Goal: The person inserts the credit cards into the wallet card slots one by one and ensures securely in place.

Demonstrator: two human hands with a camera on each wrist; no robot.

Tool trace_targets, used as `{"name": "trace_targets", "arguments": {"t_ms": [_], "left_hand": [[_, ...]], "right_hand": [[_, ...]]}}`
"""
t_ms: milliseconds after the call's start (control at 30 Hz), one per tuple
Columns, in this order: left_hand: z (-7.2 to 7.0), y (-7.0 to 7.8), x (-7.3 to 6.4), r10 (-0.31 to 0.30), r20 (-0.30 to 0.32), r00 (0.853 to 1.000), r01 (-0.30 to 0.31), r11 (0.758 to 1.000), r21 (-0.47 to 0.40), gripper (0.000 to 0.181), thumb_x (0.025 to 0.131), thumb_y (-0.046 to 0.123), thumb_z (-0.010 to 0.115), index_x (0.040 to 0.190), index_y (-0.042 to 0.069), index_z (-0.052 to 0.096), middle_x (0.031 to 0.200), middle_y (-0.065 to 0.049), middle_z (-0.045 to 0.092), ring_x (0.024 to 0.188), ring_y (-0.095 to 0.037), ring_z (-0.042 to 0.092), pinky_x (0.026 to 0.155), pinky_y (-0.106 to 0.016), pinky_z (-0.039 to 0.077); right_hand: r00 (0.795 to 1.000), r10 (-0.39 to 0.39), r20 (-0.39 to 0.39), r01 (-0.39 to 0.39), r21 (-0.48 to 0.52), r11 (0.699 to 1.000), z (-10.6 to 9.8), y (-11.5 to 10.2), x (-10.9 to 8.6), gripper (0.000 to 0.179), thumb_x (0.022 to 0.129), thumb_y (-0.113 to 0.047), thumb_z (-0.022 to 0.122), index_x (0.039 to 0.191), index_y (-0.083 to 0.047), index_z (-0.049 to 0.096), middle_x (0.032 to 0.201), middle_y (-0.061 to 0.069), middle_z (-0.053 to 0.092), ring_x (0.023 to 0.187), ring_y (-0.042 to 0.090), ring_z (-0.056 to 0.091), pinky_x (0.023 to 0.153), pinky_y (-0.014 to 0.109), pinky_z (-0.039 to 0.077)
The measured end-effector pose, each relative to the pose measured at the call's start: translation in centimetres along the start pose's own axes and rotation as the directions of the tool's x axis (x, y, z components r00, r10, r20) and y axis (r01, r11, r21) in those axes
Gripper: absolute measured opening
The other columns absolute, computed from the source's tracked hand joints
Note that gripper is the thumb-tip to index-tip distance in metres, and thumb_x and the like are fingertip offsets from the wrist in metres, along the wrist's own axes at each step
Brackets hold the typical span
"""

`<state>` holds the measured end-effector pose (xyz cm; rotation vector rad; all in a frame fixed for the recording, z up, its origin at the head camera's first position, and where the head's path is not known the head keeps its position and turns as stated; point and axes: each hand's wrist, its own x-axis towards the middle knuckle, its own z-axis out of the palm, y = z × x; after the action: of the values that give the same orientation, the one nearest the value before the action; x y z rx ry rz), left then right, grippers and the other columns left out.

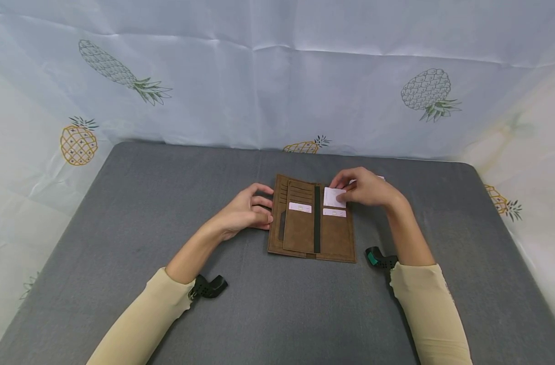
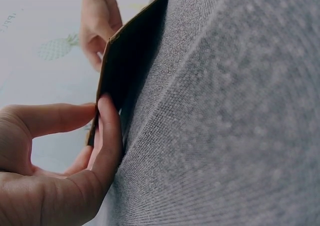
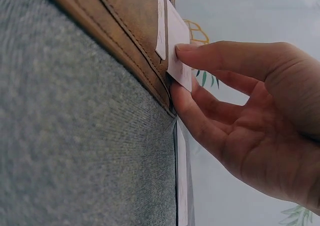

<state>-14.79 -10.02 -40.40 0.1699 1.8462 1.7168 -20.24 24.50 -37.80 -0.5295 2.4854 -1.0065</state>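
Observation:
A brown wallet [image 1: 334, 238] lies unfolded on the grey table, a dark green strip [image 1: 317, 218] down its middle. My left hand [image 1: 243, 213] pinches its left edge, thumb on top and fingers beneath, as the left wrist view shows; that edge is lifted off the cloth. At the upper right pocket, my right hand [image 1: 370, 186] pinches a pale pink card [image 3: 177, 41] between thumb and fingers. Much of this card stands out of the wallet; whether its lower end sits in a slot I cannot tell. One card [image 1: 300, 208] sits in a left slot, another card [image 1: 334, 213] in a right slot.
Behind my right hand, another pale card [image 3: 182, 181] lies on the grey tabletop [image 1: 191, 172], mostly hidden in the head view. A pineapple-print curtain [image 1: 259, 91] hangs along the table's back and sides. Black wrist mounts [image 1: 209, 287] stick out from both sleeves.

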Motion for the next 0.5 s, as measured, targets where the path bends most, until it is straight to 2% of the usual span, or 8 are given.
{"name": "trace_targets", "arguments": {"t_ms": [500], "left_hand": [[0.05,0.02,-0.01,-0.002,-0.003,1.0,0.002,1.0,-0.011,0.073,0.094,-0.014,0.068,0.157,0.006,0.037,0.137,-0.021,0.056,0.097,-0.017,0.07,0.084,-0.037,0.068]], "right_hand": [[0.998,0.018,0.052,-0.019,0.023,1.0,0.01,-0.32,-0.25,0.019,0.096,-0.003,0.078,0.115,0.0,0.078,0.114,0.018,0.077,0.103,0.022,0.071,0.081,0.021,0.059]]}}
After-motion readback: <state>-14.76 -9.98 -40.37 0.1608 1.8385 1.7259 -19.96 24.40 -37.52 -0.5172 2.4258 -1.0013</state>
